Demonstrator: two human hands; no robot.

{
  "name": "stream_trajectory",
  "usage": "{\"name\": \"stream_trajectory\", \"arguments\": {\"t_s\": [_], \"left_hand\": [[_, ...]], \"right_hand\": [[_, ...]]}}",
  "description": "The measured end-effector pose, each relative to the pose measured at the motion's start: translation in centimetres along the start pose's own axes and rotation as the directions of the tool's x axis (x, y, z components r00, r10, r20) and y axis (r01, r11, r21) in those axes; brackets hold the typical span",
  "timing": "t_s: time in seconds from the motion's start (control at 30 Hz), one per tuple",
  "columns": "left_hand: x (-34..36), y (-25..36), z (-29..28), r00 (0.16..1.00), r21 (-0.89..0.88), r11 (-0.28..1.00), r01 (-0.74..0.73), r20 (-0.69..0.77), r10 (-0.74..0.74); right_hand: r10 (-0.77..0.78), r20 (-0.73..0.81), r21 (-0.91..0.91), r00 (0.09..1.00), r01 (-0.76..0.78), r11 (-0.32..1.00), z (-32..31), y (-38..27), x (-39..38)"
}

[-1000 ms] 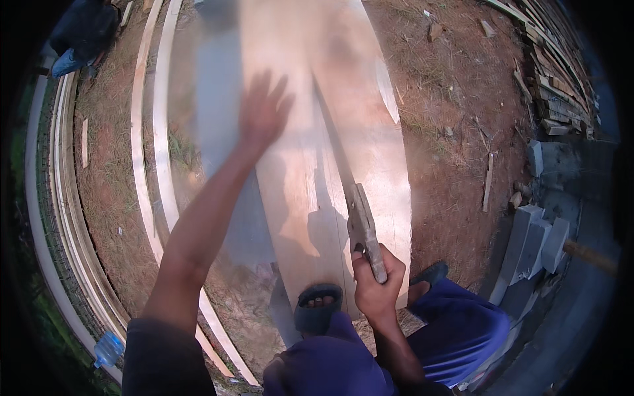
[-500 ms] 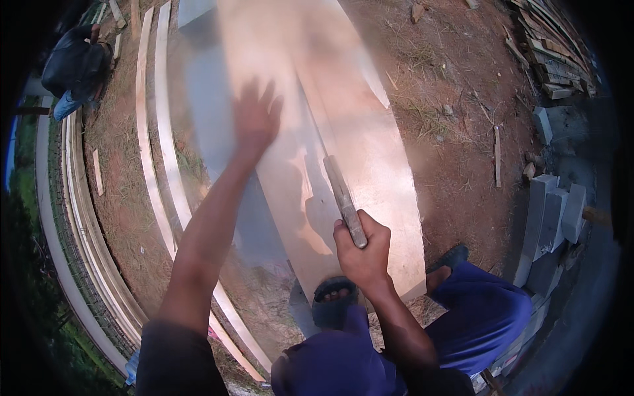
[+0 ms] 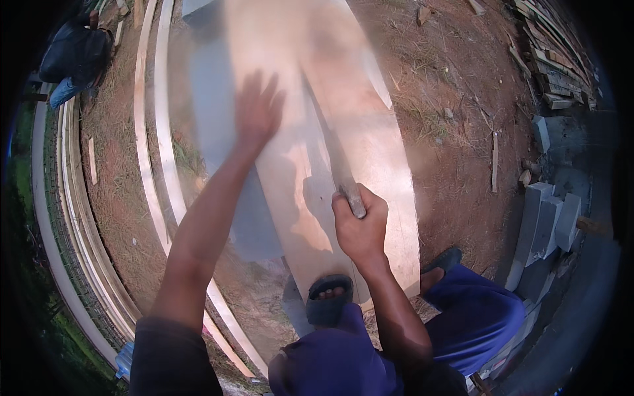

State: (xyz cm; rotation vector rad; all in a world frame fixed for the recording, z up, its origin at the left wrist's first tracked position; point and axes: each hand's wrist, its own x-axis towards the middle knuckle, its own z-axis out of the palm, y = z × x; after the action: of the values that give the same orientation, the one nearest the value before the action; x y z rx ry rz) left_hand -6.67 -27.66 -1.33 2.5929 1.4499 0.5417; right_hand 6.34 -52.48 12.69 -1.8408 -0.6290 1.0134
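Note:
A long pale plywood board (image 3: pixel 290 224) stretches away from me, with a dark narrow line running lengthwise along its middle. My right hand (image 3: pixel 362 221) is closed round the worn, straight handle (image 3: pixel 354 200) of what looks like a handsaw. Its thin blade (image 3: pixel 323 125) points away along that line; haze blurs the far end. Fingers spread, my left hand (image 3: pixel 259 112) rests flat on the board, left of the blade. My left foot, in a dark sandal (image 3: pixel 329 300), stands on the board's near end.
Grey blocks (image 3: pixel 228 218) lie beneath the board's left side. Long timber strips (image 3: pixel 162 112) run along the ground farther left. Another person (image 3: pixel 76 53) crouches at the far left. Grey blocks (image 3: pixel 545 218) and a pile of wood (image 3: pixel 558 69) stand at the right.
My right hand has shifted slightly forward, and the saw's handle now looks shorter, tipped more toward me. My left hand stays in nearly the same spot on the board.

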Motion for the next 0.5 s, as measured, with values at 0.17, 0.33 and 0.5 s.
{"name": "stream_trajectory", "arguments": {"t_s": [0.17, 0.33, 0.5], "left_hand": [[-0.7, 1.1, 0.6, 1.0, 0.011, 1.0, 0.02, 0.022, -0.02], [1.4, 2.4, 0.9, 1.0, 0.002, 1.0, -0.005, -0.001, 0.005], [-0.3, 0.0, 0.7, 1.0, 0.011, 1.0, 0.02, -0.014, -0.019]], "right_hand": [[0.114, 0.003, 0.055, 0.993, -0.114, 0.992, -5.8, -2.1, -9.1], [-0.212, -0.1, -0.045, 0.972, 0.209, 0.977, 3.1, -1.4, 13.4], [0.017, 0.006, -0.031, 1.0, -0.016, 0.999, 2.2, -1.3, 5.7]]}}
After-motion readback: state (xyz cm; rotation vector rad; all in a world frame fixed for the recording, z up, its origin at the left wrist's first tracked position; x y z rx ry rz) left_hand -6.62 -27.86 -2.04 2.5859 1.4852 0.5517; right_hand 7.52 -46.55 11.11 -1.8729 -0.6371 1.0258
